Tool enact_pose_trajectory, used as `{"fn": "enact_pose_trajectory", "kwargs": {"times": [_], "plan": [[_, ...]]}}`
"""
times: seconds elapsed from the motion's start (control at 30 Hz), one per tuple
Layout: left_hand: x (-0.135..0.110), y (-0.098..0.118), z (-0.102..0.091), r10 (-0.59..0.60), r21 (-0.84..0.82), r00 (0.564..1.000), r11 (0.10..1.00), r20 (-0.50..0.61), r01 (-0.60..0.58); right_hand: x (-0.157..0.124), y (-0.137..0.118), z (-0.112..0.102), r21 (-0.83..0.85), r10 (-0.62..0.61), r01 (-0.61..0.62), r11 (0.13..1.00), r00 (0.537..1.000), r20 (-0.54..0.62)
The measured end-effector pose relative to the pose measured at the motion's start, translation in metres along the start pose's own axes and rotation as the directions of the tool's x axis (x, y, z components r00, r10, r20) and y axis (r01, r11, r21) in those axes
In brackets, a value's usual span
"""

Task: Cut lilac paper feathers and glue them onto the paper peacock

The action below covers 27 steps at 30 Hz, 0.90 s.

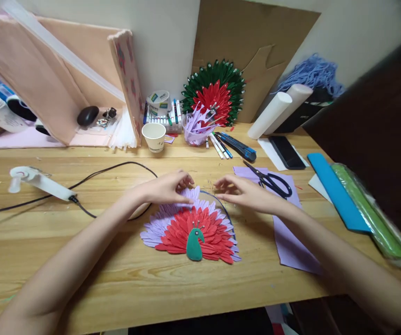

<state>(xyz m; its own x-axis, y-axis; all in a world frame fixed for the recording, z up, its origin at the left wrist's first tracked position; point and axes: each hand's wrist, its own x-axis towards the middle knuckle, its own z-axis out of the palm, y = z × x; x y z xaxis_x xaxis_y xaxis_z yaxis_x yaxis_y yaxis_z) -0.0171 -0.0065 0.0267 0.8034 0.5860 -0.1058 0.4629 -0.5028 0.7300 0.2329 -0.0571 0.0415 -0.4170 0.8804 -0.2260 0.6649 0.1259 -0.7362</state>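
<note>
A paper peacock (195,244) lies flat on the table in front of me, with a green body, red petals and lilac petals around them on a round backing. My left hand (172,187) rests at its upper left edge over the lilac petals (191,193), thumb apart from its curled fingers. Beyond the upper right rim is my right hand (238,191), fingers loosely bent and spread, with nothing visible in them. Bare backing shows between the hands at the top. Black-handled scissors (272,181) lie on lilac crepe paper (289,232) beside my right hand.
A white glue gun (43,181) with a black cord lies left. Behind stand a paper cup (153,137), a tub of lilac scraps (196,130) and a green-red paper fan (216,93). A utility knife (238,146), phone (287,152) and blue strip (338,193) lie right.
</note>
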Motion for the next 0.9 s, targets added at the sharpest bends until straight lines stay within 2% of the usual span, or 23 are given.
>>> {"fn": "enact_pose_trajectory", "kwargs": {"times": [0.1,0.2,0.27,0.37,0.47,0.53,0.63,0.7,0.8,0.9], "plan": [[-0.034,0.025,0.005,0.038,0.166,0.999,0.986,-0.034,-0.032,-0.015,0.007,0.007,0.274,0.194,-0.196,0.941,0.980,0.036],[-0.068,0.048,0.029,0.044,0.249,0.998,0.968,-0.054,-0.029,-0.016,0.007,0.009,0.504,0.268,-0.301,0.809,0.953,0.139],[-0.083,0.055,0.048,0.043,0.326,0.992,0.946,-0.120,-0.001,-0.013,0.004,0.009,0.574,0.270,-0.338,0.746,0.941,0.202],[-0.090,0.052,0.069,0.104,0.412,0.972,0.911,-0.210,-0.008,-0.005,0.000,0.008,0.567,0.253,-0.344,0.748,0.938,0.236],[-0.085,0.041,0.079,0.195,0.512,0.921,0.859,-0.336,0.005,0.005,0.005,0.004,0.513,0.266,-0.337,0.789,0.941,0.210],[-0.078,0.035,0.081,0.221,0.561,0.897,0.827,-0.383,0.036,0.013,0.011,-0.001,0.508,0.252,-0.307,0.805,0.951,0.177],[-0.063,0.031,0.081,0.235,0.609,0.864,0.787,-0.445,0.100,0.032,0.020,-0.010,0.546,0.151,-0.163,0.822,0.986,0.067],[-0.050,0.032,0.080,0.275,0.653,0.850,0.750,-0.450,0.103,0.047,0.023,-0.016,0.532,0.077,-0.059,0.845,0.997,-0.012],[-0.029,0.037,0.079,0.338,0.726,0.860,0.686,-0.382,0.053,0.064,0.023,-0.024,0.411,-0.019,0.074,0.909,0.991,-0.136],[-0.008,0.046,0.077,0.321,0.718,0.862,0.693,-0.393,0.069,0.053,0.029,-0.041,0.206,-0.075,0.141,0.968,0.951,-0.298]]}}
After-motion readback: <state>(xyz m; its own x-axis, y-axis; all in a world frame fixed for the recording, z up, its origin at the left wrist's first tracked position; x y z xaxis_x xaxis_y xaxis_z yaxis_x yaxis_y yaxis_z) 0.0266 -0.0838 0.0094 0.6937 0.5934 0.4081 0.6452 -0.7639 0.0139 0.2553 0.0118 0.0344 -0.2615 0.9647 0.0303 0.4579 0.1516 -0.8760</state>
